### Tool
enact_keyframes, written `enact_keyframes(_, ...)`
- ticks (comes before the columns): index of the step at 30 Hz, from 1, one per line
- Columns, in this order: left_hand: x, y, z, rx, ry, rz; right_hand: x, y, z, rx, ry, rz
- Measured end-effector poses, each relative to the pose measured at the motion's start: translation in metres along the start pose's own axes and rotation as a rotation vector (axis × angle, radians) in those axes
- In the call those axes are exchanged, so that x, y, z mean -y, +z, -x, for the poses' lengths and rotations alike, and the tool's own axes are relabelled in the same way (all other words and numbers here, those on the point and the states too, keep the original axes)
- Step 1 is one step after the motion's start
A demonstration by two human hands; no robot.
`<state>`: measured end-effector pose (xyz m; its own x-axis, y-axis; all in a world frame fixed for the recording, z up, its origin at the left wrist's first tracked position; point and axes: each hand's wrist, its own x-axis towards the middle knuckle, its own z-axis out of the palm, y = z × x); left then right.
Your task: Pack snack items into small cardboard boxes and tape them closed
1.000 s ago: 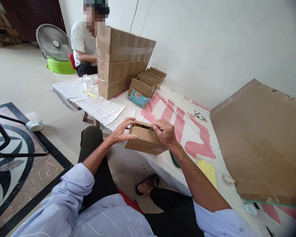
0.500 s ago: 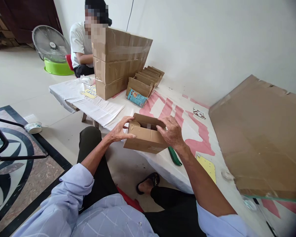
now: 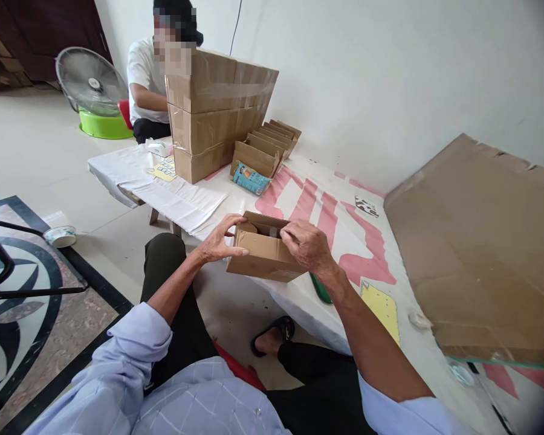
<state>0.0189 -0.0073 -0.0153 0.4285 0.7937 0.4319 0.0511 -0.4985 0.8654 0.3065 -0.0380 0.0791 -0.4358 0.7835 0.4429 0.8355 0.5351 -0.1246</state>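
Since half a second ago, my right hand (image 3: 310,244) has drawn inward from a spread hold at the back flap to a curled one over the right end of the small cardboard box (image 3: 260,248). That box sits tilted at the near edge of the cloth-covered counter (image 3: 199,202), its top partly open; I cannot tell how much of it the counter bears. My left hand (image 3: 217,240) grasps its left end, thumb on the near panel, fingers at the back corner. My right fingers are bent with their tips at the opening; whether they pinch cardboard or only press, I cannot tell.

If I press harder on the right than my left grip can answer, I judge the box could twist or tip over the edge. Forcing the cardboard unevenly could crease or split it, and a raw edge could nick my fingertips. Just beside my right wrist lies a green item (image 3: 321,289), half hidden; a careless elbow might push it off. Farther right, the yellow card (image 3: 381,308) lies under the reach of my forearm, so it could get dragged.

Beyond the box, the blue packet (image 3: 250,178) leans against a row of open cartons (image 3: 267,142); a shove forward could slide it. Behind them stands the tall stack of cartons (image 3: 222,118), partly hiding a seated co-worker (image 3: 147,81); a jolt to the counter might unsettle it.
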Motion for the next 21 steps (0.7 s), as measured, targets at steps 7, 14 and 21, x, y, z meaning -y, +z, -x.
enact_keyframes(7,-0.003,0.0,0.001,0.001,0.013,-0.022,0.013,-0.013,-0.006,0.459,0.311,-0.295)
enact_keyframes(14,-0.001,0.001,0.001,-0.004,0.018,-0.022,0.016,0.0,-0.014,0.342,0.377,-0.682)
enact_keyframes(21,0.001,0.002,0.001,-0.006,0.018,-0.019,0.015,0.016,-0.006,0.136,0.354,-0.718)
